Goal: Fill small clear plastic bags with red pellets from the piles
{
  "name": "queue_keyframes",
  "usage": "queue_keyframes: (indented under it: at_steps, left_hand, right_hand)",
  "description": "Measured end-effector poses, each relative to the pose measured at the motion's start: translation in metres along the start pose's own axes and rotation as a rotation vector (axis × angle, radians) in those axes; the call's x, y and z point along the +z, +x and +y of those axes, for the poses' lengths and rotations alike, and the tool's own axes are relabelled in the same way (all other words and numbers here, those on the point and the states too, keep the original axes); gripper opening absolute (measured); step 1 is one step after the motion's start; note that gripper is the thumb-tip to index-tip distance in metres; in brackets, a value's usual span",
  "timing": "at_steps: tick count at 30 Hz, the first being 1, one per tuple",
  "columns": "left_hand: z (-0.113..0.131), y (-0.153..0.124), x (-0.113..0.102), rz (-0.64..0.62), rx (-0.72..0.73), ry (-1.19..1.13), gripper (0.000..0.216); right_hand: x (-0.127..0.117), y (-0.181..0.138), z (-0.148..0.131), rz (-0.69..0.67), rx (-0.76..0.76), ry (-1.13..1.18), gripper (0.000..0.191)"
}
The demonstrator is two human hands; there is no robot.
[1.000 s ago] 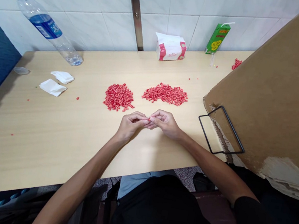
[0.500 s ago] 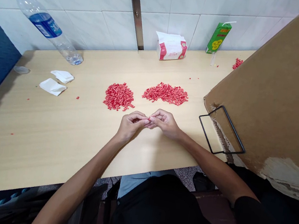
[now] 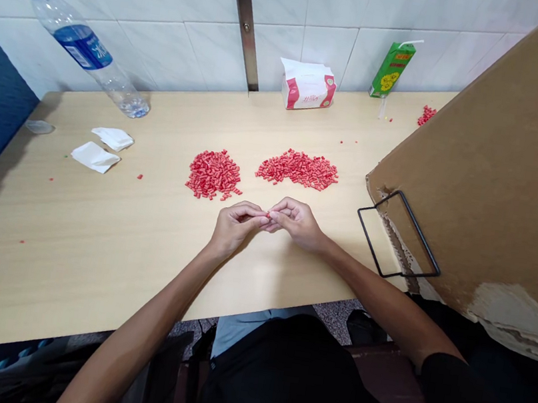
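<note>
My left hand [image 3: 232, 224] and my right hand [image 3: 298, 221] meet fingertip to fingertip just above the wooden table [image 3: 105, 244]. Both are pinched on a small red piece [image 3: 268, 214] held between them. Just beyond the hands lie two heaps of the same small red pieces: a left heap [image 3: 214, 174] and a wider right heap [image 3: 299, 168].
A large cardboard sheet [image 3: 496, 168] leans at the right with a black wire frame [image 3: 398, 237] at its base. A water bottle [image 3: 80, 45], two crumpled tissues [image 3: 99, 149], a tissue pack [image 3: 307, 86] and a green drink carton [image 3: 392, 68] stand toward the tiled wall. Stray red pieces [image 3: 426, 114] lie far right.
</note>
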State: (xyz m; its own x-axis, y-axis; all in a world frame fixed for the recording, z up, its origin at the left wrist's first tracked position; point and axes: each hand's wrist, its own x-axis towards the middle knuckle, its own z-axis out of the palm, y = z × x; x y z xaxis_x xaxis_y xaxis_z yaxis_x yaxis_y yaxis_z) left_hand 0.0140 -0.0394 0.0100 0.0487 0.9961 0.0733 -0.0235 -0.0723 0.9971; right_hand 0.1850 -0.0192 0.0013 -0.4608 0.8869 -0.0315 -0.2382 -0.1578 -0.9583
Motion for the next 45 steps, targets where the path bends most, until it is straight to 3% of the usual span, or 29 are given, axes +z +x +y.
queue_keyframes:
  at_steps: [19, 28, 33, 45]
  left_hand:
    - [0.0037, -0.0006, 0.0005, 0.005, 0.041, 0.087, 0.015]
    - [0.0002, -0.0072, 0.0031, 0.064, 0.108, 0.277, 0.022]
    - [0.0056, -0.0098, 0.0056, 0.083, 0.206, 0.488, 0.012]
    - [0.0057, -0.0099, 0.0041, 0.076, 0.273, 0.538, 0.008]
  right_hand:
    - [-0.0017, -0.0004, 0.0027, -0.010, -0.034, -0.033, 0.040]
    - [-0.0008, -0.0011, 0.0029, 0.056, -0.105, -0.063, 0.035]
    - [-0.0010, -0.0016, 0.0038, 0.063, -0.122, -0.093, 0.034]
    - [-0.0001, -0.0023, 0.0032, 0.083, -0.124, -0.129, 0.031]
